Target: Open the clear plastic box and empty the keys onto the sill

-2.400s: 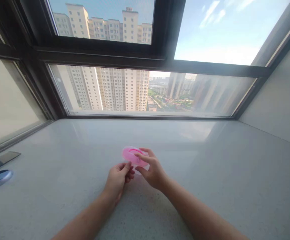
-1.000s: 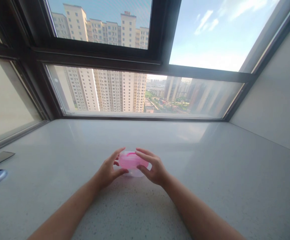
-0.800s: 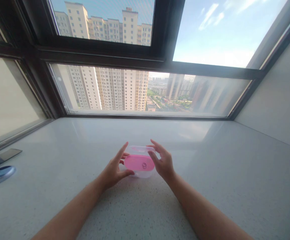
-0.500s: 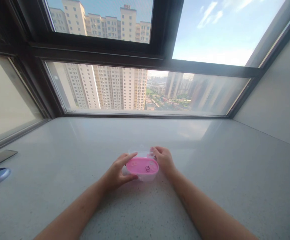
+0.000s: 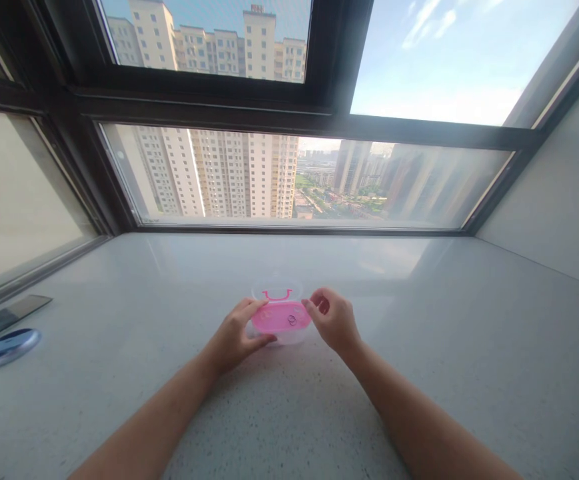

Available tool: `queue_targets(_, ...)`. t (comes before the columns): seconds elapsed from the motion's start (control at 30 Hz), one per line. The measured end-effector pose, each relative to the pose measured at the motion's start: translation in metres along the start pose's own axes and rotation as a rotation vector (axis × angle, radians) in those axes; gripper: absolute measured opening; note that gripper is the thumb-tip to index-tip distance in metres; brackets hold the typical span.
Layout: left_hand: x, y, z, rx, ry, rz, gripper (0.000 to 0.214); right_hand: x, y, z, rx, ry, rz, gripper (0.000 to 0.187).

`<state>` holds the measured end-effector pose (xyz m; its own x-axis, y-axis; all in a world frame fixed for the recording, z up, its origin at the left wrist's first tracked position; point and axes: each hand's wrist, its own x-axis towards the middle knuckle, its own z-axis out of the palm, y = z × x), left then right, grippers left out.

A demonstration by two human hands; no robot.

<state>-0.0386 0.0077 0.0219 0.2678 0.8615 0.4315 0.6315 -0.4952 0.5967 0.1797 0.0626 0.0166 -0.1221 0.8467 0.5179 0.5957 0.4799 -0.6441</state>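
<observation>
A small oval clear plastic box (image 5: 289, 339) sits on the counter with a pink tray (image 5: 274, 320) in its top. Two thin dark rings (image 5: 292, 321), possibly hair ties, lie on the tray. Behind it the clear lid (image 5: 278, 287) stands folded back, with a pink handle (image 5: 277, 297) on it. My left hand (image 5: 239, 335) grips the box's left end, thumb at the front and fingers at the back. My right hand (image 5: 335, 320) is closed in a pinch at the tray's back right rim; whether anything is between the fingertips is hidden.
A pale speckled counter (image 5: 289, 413) runs up to a dark-framed window (image 5: 299, 230). At the left lie a blue oval object (image 5: 9, 348) and a flat dark glassy panel (image 5: 24, 308). A white wall (image 5: 569, 187) rises on the right.
My right hand has shifted off the lid area to the tray's right rim. The lid's pink handle now shows fully. The whole view has shifted slightly; my left hand keeps its grip.
</observation>
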Motion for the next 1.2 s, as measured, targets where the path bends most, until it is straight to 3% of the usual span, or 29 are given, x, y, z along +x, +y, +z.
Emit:
queue_targets(0.13, 0.0, -0.002, 0.002, -0.045, 0.005, -0.022, 0.058, -0.003, -0.003, 0.0, -0.046, -0.118, 0.057, 0.026)
queue_targets(0.43, 0.0, -0.002, 0.004, -0.068, -0.013, -0.042, 0.064, -0.002, -0.008, -0.005, -0.241, -0.085, -0.045, 0.023)
queue_targets(0.9, -0.004, 0.005, 0.004, -0.099, -0.068, -0.035, 0.072, -0.003, -0.009, -0.006, 0.104, 0.177, -0.029, 0.02)
queue_targets(1.03, -0.003, 0.007, 0.004, -0.093, -0.079, -0.032, 0.068, -0.006, -0.013, -0.007, 0.259, 0.091, -0.106, 0.026)
queue_targets(1.2, -0.004, 0.009, 0.002, -0.083, -0.087, -0.02, 0.063, -0.007, -0.018, -0.011, 0.335, -0.072, -0.221, 0.02)
